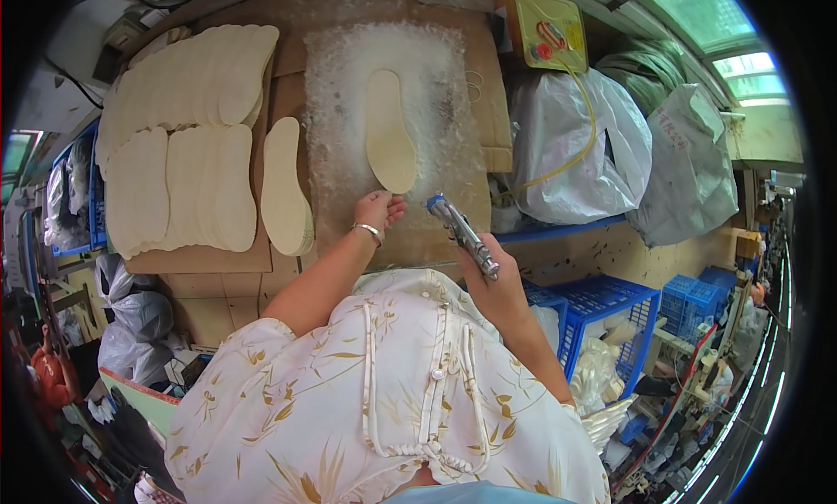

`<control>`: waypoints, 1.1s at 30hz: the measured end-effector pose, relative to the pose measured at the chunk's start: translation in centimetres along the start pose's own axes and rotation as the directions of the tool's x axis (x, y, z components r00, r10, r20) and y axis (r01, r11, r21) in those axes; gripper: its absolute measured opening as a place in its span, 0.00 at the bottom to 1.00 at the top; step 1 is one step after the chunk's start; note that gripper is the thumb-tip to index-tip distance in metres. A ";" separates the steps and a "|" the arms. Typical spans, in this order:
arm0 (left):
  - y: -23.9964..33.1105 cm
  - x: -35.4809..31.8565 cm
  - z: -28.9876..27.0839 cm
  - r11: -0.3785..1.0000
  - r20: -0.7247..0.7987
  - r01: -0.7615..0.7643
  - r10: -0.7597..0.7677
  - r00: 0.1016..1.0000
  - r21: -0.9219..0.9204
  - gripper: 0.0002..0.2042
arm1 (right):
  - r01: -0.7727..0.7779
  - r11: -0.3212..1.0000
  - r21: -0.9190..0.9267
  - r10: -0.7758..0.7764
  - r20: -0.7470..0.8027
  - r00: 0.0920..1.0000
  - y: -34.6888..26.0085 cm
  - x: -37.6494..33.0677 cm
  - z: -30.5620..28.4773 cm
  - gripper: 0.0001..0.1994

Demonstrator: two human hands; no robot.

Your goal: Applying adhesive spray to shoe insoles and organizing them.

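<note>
Head view: the insole stack [283, 177] could slip if your left forearm [323, 273] nudges it. Your left hand [377, 212] is at the heel of the lone insole [390, 133] on crusted cardboard [336, 94]; whether it pinches, I cannot tell. The spray gun [466, 234], grasped in your right hand [493, 282], might, if mis-aimed, coat your fingers [397, 209].

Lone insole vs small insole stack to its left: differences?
The lone insole is one piece; the small stack has several, layered. The lone insole lies on the whitish patch; the small stack lies left of it. The left hand is at the lone insole; neither hand touches the small stack. Both are cream.
</note>
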State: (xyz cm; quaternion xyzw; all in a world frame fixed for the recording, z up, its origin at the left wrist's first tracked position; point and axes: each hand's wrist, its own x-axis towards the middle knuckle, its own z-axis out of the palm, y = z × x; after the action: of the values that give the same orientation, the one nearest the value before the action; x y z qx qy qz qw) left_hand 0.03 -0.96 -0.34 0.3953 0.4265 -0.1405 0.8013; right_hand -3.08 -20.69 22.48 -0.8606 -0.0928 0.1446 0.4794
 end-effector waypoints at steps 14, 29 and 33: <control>-0.1 -0.3 0.0 1.000 -0.002 0.008 -0.008 1.000 0.029 0.08 | -0.072 0.997 0.007 0.072 -0.066 0.995 0.9 -0.6 -0.1 0.08; -0.2 -1.0 0.0 0.999 -0.029 0.027 -0.027 0.999 0.023 0.13 | -0.034 0.999 0.035 0.033 0.016 0.999 0.7 -1.1 0.2 0.08; -0.3 -0.6 -0.1 0.999 -0.029 0.031 -0.030 0.999 0.035 0.13 | -0.073 0.996 0.053 0.073 0.005 0.997 0.8 -0.3 0.7 0.08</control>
State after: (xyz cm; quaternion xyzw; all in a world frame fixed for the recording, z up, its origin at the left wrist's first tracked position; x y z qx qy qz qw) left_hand -0.60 -1.15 -0.06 0.4048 0.4416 -0.1547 0.7856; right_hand -3.57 -20.65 21.48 -0.8502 -0.0579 0.1657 0.4963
